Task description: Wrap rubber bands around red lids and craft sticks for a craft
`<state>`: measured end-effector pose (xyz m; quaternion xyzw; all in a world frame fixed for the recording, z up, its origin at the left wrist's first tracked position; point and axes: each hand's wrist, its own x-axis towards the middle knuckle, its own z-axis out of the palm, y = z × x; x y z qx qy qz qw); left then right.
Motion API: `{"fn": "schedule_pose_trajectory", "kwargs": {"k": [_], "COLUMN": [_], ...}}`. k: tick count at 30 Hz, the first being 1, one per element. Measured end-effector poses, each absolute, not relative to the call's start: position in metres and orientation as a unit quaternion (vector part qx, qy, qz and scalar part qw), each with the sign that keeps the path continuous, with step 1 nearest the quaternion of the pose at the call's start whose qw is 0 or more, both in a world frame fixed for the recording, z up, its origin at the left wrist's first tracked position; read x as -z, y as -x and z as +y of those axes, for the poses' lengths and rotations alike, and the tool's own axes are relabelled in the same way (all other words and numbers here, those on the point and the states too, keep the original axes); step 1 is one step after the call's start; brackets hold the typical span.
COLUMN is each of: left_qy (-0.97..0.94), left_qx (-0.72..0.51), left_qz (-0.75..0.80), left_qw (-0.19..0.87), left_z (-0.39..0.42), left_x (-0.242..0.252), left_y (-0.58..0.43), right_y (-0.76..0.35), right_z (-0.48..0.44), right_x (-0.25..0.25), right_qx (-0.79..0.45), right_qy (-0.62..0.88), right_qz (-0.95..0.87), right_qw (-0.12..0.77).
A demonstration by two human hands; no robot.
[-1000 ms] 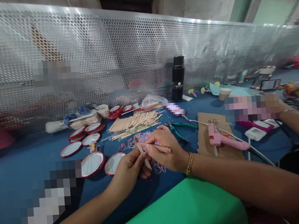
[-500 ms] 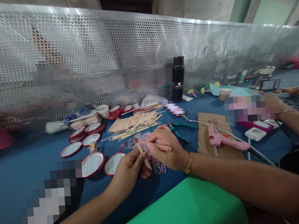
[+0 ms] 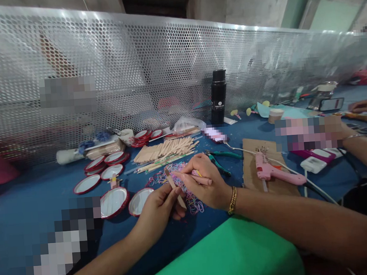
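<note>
My left hand (image 3: 159, 204) pinches a flat wooden craft stick (image 3: 170, 181) between thumb and fingers, its upper end tilted away from me. In my right hand (image 3: 205, 180) is a slim pink pen (image 3: 204, 180), gripped as for writing, its front end by the upper part of the stick. Fingers hide part of both things. Beneath the hands lies a tangled heap of coloured loops (image 3: 194, 206), mostly pink, purple and blue. Several round red-rimmed lids (image 3: 114, 202) lie left of my left hand. Behind the hands is a pile of wooden craft sticks (image 3: 165, 149).
Green-handled pliers (image 3: 225, 154) lie beyond my right hand. A pink glue gun (image 3: 272, 174) rests on cardboard (image 3: 249, 149), with cables nearby. A black flask (image 3: 219, 97) stands by the perforated metal screen (image 3: 165, 63). Another person's arm (image 3: 365, 148) reaches in from the right.
My right hand and the pen have shifted very slightly; my left hand keeps the craft stick in place. Another hand now shows at the far right edge.
</note>
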<state>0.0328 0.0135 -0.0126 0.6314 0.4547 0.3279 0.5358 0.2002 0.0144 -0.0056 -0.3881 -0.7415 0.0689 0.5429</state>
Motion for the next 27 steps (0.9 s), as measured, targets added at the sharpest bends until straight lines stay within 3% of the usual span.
{"fn": "schedule_pose_trajectory", "kwargs": {"k": [27], "left_qy": [-0.634], "left_qx": [-0.333], "left_qz": [0.45], "left_qw": [0.533], "left_z": [0.0141], "left_x": [0.0122], "left_y": [-0.0339], "right_y": [-0.1988], "right_z": [0.0151], "right_x": [0.0078], "right_qx": [-0.083], "right_qy": [0.357], "right_qz": [-0.761], "right_qw": [0.536]}}
